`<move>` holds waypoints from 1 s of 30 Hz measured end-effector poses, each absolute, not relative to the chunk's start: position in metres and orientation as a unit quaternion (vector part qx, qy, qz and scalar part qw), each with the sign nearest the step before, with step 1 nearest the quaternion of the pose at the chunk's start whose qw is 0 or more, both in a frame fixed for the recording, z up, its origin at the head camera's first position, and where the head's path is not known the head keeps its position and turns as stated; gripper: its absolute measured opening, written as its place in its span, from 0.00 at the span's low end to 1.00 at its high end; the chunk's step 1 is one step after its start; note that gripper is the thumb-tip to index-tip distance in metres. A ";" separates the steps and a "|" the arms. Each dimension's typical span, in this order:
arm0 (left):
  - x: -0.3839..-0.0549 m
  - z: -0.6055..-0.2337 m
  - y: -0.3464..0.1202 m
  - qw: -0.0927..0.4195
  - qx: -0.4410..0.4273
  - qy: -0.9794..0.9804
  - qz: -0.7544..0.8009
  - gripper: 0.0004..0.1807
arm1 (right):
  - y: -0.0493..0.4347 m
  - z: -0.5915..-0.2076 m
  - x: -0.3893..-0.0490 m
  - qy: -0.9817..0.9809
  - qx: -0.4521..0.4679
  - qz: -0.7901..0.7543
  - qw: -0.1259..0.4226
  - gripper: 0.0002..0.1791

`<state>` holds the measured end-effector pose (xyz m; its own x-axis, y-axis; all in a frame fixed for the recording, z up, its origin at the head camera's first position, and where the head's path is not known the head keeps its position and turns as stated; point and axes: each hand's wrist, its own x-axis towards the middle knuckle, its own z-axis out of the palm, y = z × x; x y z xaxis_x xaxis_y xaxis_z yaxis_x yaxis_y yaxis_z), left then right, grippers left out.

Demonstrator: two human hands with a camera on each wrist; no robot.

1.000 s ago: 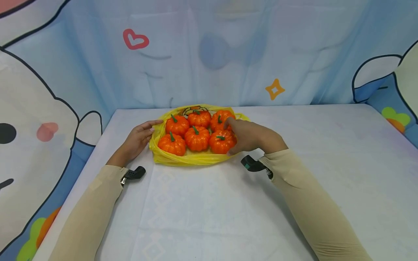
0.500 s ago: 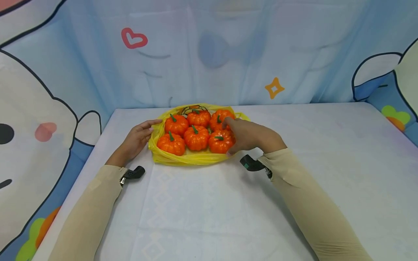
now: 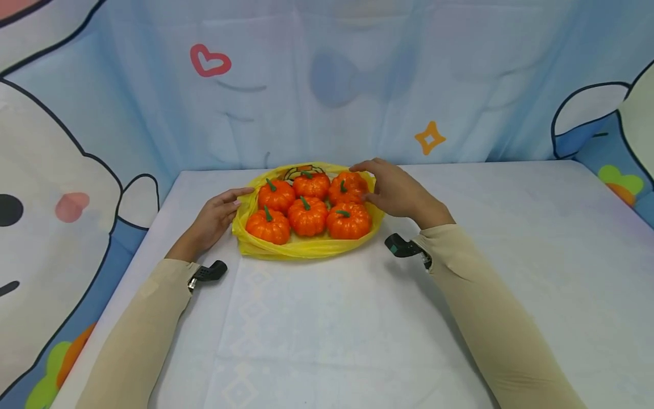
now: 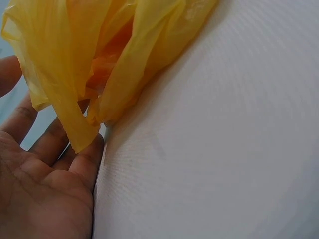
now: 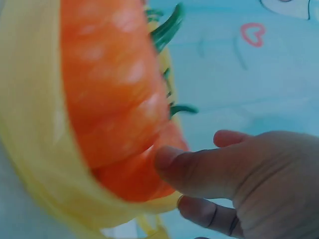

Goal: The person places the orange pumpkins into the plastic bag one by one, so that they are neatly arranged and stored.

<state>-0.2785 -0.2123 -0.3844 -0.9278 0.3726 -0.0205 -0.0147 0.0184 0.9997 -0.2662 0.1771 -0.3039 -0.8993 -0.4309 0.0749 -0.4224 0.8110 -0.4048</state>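
Observation:
A yellow plastic bag [image 3: 301, 250] lies on the table with its mouth spread wide. Several orange pumpkins [image 3: 308, 217] with green stems sit inside it in two rows. At the bag's left side my left hand [image 3: 217, 218] rests with fingers extended; the left wrist view has the bag's edge [image 4: 75, 124] hanging over those fingers, palm upward. My right hand [image 3: 398, 190] is at the right rim, its fingers over the edge by the far right pumpkin [image 3: 352, 183]. In the right wrist view the thumb overlaps a pumpkin [image 5: 139, 174]; whether it touches cannot be told.
A white cloth covers the table [image 3: 306, 329], reaching forward and to the right of the bag. Behind it hangs a light blue curtain [image 3: 327, 125] with cartoon prints. A black camera mount [image 3: 209, 271] juts from the left wrist, and another mount [image 3: 401, 245] from the right.
My right hand has shifted away from the near right pumpkin, up and slightly right to the bag's far right rim. The left hand and the pumpkins look unmoved.

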 end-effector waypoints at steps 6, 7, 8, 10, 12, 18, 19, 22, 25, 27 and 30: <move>-0.277 -0.384 -0.212 0.142 0.127 0.703 0.685 0.24 | 0.178 -0.317 -0.277 0.955 -0.223 -0.195 0.029 0.36; -0.277 -0.383 -0.211 0.142 0.127 0.704 0.684 0.24 | 0.177 -0.319 -0.277 0.955 -0.225 -0.191 0.029 0.36; -0.277 -0.383 -0.210 0.143 0.126 0.704 0.684 0.24 | 0.177 -0.320 -0.278 0.956 -0.226 -0.186 0.028 0.35; -0.277 -0.382 -0.209 0.144 0.125 0.705 0.683 0.24 | 0.176 -0.323 -0.279 0.957 -0.227 -0.176 0.026 0.35; -0.278 -0.382 -0.208 0.147 0.127 0.705 0.683 0.24 | 0.176 -0.325 -0.279 0.959 -0.228 -0.167 0.020 0.35; -0.279 -0.383 -0.208 0.149 0.127 0.701 0.686 0.24 | 0.174 -0.330 -0.280 0.964 -0.220 -0.149 -0.007 0.36; -0.279 -0.383 -0.208 0.148 0.126 0.701 0.686 0.24 | 0.173 -0.331 -0.280 0.965 -0.218 -0.147 -0.011 0.36; -0.279 -0.383 -0.209 0.145 0.128 0.704 0.684 0.24 | 0.172 -0.332 -0.280 0.968 -0.212 -0.136 -0.017 0.36; -0.278 -0.383 -0.210 0.142 0.129 0.705 0.682 0.24 | 0.172 -0.333 -0.280 0.971 -0.200 -0.126 -0.013 0.36; -0.277 -0.384 -0.211 0.142 0.129 0.706 0.682 0.24 | 0.172 -0.333 -0.281 0.974 -0.191 -0.119 -0.007 0.36; -0.277 -0.384 -0.211 0.142 0.129 0.706 0.681 0.23 | 0.172 -0.332 -0.282 0.979 -0.178 -0.103 0.003 0.37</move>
<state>-0.2771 -0.2107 -0.3837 -0.9264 0.3757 -0.0249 -0.0115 0.0379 0.9992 -0.2819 0.1724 -0.3322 -0.9364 -0.3495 0.0311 -0.3483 0.9153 -0.2021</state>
